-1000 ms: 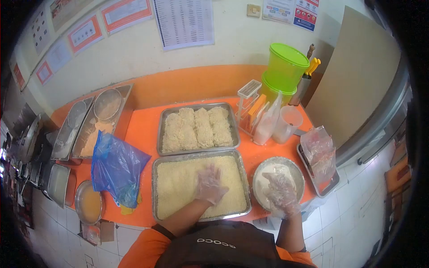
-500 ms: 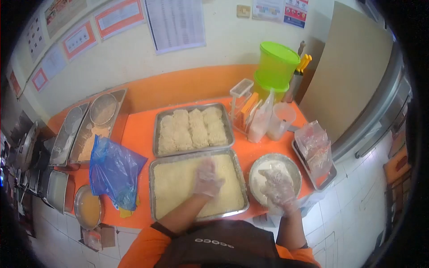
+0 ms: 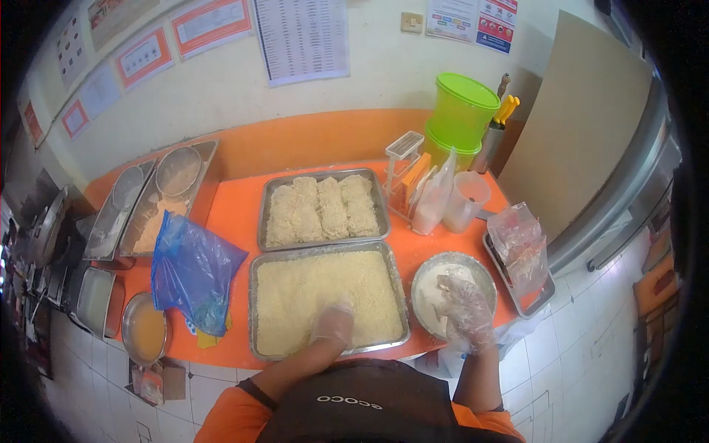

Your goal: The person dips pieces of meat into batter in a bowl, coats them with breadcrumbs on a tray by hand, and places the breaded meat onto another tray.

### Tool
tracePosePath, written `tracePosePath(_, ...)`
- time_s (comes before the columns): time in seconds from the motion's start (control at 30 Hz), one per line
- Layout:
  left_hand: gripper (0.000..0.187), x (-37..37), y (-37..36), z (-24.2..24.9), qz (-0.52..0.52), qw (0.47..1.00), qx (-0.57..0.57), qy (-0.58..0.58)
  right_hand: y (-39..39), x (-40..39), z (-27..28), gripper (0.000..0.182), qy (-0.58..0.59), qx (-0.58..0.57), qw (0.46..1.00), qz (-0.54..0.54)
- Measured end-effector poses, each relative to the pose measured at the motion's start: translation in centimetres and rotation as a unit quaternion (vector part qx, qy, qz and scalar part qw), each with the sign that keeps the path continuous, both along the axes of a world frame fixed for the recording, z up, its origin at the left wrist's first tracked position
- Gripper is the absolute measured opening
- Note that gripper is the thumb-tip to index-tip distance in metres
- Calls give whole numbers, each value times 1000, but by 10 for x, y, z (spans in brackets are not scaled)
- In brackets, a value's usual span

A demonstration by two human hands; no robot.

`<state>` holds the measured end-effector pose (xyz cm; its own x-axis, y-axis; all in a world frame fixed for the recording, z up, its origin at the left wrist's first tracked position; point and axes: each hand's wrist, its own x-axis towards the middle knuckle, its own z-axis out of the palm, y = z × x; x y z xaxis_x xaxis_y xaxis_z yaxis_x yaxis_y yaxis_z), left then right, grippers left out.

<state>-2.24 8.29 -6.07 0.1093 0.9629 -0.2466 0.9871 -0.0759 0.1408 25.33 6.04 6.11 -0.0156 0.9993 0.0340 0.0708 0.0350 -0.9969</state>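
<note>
1. Pale lettering, looking like "ecoco", is running across the dark apron (image 3: 354, 421); the wall sheets (image 3: 303, 37) are showing print too small to make out.
2. Here's the left hand (image 3: 334, 323), gloved, pushing fingers-down into the crumbs (image 3: 295, 284); those fingers are hiding, so I can't tell whether they're spread or closed.
3. The crumbs are filling the nearer tray (image 3: 253, 303) on the orange bench (image 3: 238, 199).
4. Over right, the gloved right hand (image 3: 467, 306) is hanging loosely open, fingers bending over white powder (image 3: 428, 295) in the round bowl (image 3: 484, 272).
5. Coated pieces (image 3: 321, 210) are lying in rows in the farther tray (image 3: 386, 218).
</note>
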Motion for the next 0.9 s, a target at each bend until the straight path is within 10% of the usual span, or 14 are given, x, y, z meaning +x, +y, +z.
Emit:
tracePosePath(0.37, 36, -57, 47, 141, -28, 977, -28, -208, 2, -2, 1, 52, -91, 28, 995, 26)
tracePosePath(0.7, 59, -94, -23, 7, 121, 983, 74, -115, 4, 5, -13, 51, -158, 52, 986, 24)
tracePosePath(0.9, 60, -80, 4, 51, 88, 946, 19, -312, 9, 3, -12, 54, -304, 134, 942, 49)
